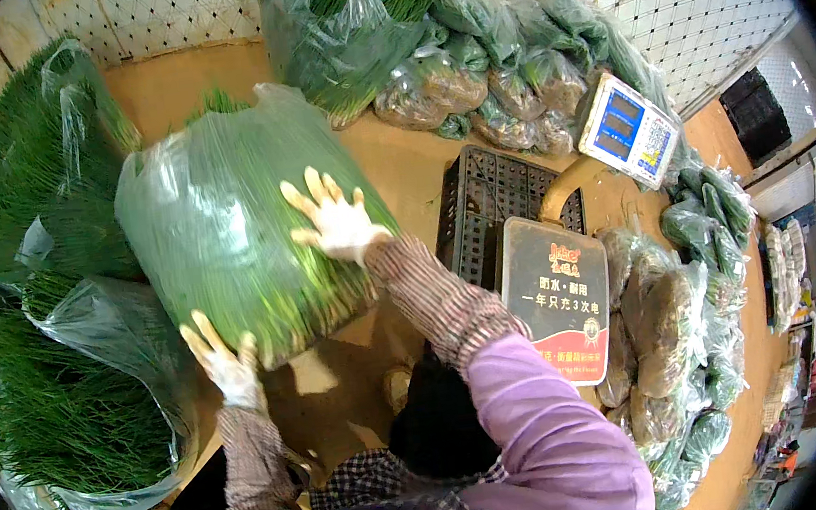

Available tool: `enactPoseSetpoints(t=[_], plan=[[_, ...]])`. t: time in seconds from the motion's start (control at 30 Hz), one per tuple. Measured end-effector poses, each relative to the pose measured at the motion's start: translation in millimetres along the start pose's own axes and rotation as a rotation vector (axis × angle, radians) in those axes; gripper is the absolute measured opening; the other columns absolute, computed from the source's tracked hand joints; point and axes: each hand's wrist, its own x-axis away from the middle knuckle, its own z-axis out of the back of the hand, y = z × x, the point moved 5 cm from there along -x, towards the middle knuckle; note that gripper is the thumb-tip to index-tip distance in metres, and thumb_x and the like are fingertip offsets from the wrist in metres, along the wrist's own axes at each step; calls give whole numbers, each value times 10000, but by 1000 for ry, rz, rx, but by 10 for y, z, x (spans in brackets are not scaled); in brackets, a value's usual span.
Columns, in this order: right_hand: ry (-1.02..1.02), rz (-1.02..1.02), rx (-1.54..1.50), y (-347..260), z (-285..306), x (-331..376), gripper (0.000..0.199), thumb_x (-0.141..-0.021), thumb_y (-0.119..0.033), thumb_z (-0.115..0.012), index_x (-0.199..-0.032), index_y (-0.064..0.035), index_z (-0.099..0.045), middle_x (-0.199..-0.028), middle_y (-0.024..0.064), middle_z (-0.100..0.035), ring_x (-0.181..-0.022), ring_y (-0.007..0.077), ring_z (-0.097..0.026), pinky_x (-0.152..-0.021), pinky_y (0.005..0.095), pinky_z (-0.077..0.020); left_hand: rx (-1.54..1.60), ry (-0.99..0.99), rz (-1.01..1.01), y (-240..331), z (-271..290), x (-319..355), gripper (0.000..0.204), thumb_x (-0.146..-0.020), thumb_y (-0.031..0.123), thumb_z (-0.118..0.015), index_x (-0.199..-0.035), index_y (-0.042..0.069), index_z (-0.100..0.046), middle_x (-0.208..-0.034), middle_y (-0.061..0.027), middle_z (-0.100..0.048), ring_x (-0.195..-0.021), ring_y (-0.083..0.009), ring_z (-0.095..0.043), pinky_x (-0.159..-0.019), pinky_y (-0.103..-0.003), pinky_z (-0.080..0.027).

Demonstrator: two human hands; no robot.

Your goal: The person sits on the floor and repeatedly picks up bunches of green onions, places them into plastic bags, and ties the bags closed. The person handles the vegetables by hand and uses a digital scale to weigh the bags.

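A big clear plastic bag of long green garlic chives [222, 216] is in front of me, its pale cut ends toward me and its green tips away. My right hand [338, 218], in a whitish glove, lies on the bag's right upper side with fingers spread. At the bag's near left corner rests my left hand [227, 364], gloved as well, its fingers stretched and apart. Neither hand wraps round anything. What lies under the palms is hidden.
Loose heaps of chives in plastic [82, 393] line the left. A platform scale [559, 298] with a tilted display [629, 132] stands right, beside a black crate [492, 195]. Bagged bundles [668, 326] are stacked beyond it. Another large chive bag [343, 41] stands by the tiled wall.
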Motion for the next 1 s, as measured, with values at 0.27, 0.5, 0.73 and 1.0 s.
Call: enactPoseSetpoints(t=[0.27,0.5,0.73,1.0], plan=[[333,-432,-319,776,-172,-346,579,-822,-466,-397,-1250,-77,-399,-1236,203,-427,-1162,329,-386,-980,381,-291,677,-241,848,-1319,-209,-749,601,-870,340,-476,-1333,41,-236,-1311,-128,-353,-1176,-223,-362,-974,-289,-279],[27,-855,-1192,1756,-1073,424,841,-782,-627,-378,-1158,124,-415,-1121,239,-505,-1023,306,-500,-890,351,-361,738,-197,803,-1448,-548,-802,758,-791,484,-539,-1298,-15,-277,-1233,-155,-431,-1088,-246,-442,-919,-316,-344],[92,-653,-897,906,-695,1040,679,-779,-474,-546,-1095,120,-450,-1058,229,-525,-1007,289,-487,-862,330,-369,696,-207,855,-1750,-471,-808,837,-758,607,-473,-1202,-95,-372,-1126,-215,-502,-973,-300,-530,-828,-353,-431],[228,-764,-828,1626,-1083,1078,679,-826,-541,-398,-1010,99,-534,-952,262,-565,-897,358,-527,-774,344,-405,-100,-73,527,-770,-154,-167,727,-794,555,-451,-1128,-90,-440,-1108,-293,-472,-1036,-397,-460,-883,-393,-372]])
